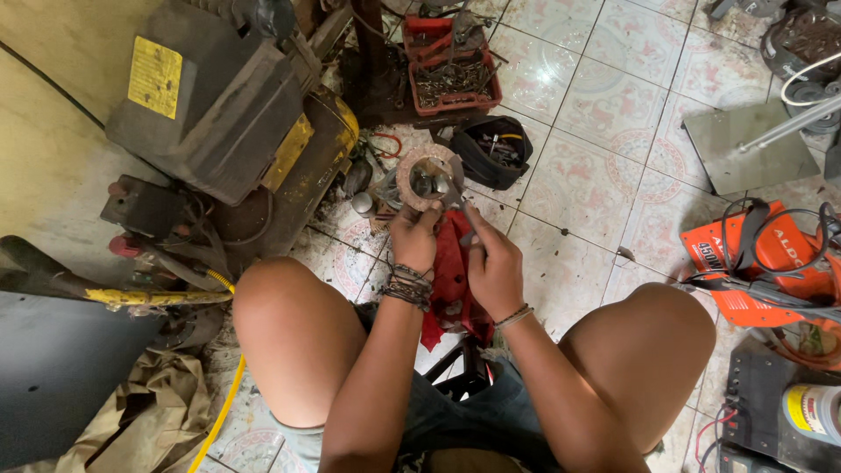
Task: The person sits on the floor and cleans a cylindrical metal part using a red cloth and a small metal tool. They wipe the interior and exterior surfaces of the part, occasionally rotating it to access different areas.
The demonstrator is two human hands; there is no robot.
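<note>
My left hand (414,238) grips the lower edge of a round metal part with a rusty ring-shaped face (428,178), held up between my knees. My right hand (492,264) holds a thin metal tool (459,203) whose tip reaches into the open centre of the ring. A red rag (453,271) lies under both hands. Bracelets sit on both wrists.
A dark machine with yellow panels (223,114) stands at the left. A red tray of metal bits (453,83) and a black pouch of tools (492,151) lie ahead on the tiled floor. An orange welding unit with cables (771,258) sits at the right. A grey metal plate (749,149) lies beyond.
</note>
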